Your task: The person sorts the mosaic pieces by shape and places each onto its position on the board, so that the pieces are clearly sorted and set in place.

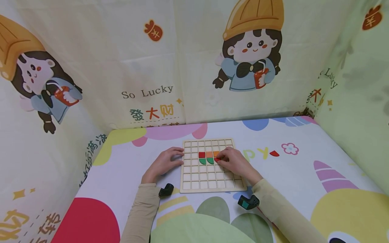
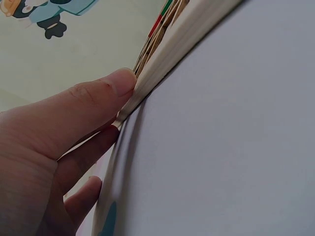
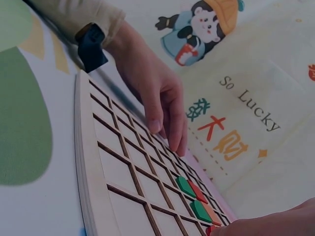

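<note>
A wooden grid board (image 1: 194,184) lies on the table. My left hand (image 1: 164,163) rests against its left edge, the thumb and fingertips touching the side in the left wrist view. With the fingertips of my right hand (image 1: 235,162), I pinch a red quarter-circle piece (image 1: 216,160) at a cell of the grid; the fingers partly hide it. To its left sit two green quarter-circle pieces (image 1: 210,161). Above them runs a row with a red square (image 1: 202,155), a salmon square (image 1: 209,154) and an orange square (image 1: 216,154), the last partly covered.
A loose red piece (image 1: 274,153) lies on the patterned tablecloth (image 1: 291,175), right of the board. Printed cloth walls (image 1: 194,67) stand behind the table and at both sides. A small dark device (image 1: 248,202) is at the right wrist, another (image 1: 166,190) at the left.
</note>
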Demonstrator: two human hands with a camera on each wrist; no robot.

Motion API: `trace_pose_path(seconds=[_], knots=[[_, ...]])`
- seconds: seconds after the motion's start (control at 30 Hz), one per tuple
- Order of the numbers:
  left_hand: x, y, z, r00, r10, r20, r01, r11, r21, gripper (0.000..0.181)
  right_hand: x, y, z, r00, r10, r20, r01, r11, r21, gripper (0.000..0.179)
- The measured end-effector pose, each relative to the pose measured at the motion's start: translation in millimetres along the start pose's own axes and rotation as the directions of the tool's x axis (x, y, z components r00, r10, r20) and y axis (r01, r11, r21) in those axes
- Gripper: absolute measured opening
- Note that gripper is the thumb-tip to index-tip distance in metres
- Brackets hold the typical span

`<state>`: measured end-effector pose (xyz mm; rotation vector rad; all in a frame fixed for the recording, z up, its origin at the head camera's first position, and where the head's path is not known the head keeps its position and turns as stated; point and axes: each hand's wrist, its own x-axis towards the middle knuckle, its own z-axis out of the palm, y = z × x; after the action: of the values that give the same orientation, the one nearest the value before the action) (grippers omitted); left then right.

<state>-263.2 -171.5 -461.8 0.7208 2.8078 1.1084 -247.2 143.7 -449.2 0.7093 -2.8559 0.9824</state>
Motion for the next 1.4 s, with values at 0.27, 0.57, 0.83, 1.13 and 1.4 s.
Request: trace_pose_path(seconds=[0.27, 0.57, 0.83, 1.13, 1.4], knots=[[-0.3, 0.1, 0.1, 1.0, 0.0, -0.002, 0.0, 1.0, -0.006, 0.035, -0.3, 0.1, -0.3, 1.0, -0.015, -0.014, 0.015, 1.0, -0.002, 0.016], [-0.4, -0.2, 0.1, 1.0, 0.002, -0.004, -0.002, 1.0, -0.018, 0.036, 0.1, -0.2, -0.3, 1.0, -0.005, -0.011, 0.005, 1.0, -0.008, 0.016], [-1.0, 1.1, -0.8, 1.0, 0.0, -0.001, 0.0, 1.0, -0.023, 0.036, 0.3, -2.5, -0.4, 1.0, 0.019, -0.007, -0.019, 1.0, -0.011, 0.017], [-1.4, -0.3, -0.6, 1.0, 0.01, -0.004, -0.01, 1.0, -0.02, 0.037, -0.1, -0.6, -1.8, 1.0, 0.002, -0.024, -0.002, 1.0, -0.005, 0.017], [-0.9, 1.3, -0.9, 1.0, -0.016, 0.003, 0.016, 1.0, -0.027, 0.037, -0.4, -1.3, -9.5, 1.0, 0.014, -0.02, -0.014, 1.0, 0.008, 0.017]])
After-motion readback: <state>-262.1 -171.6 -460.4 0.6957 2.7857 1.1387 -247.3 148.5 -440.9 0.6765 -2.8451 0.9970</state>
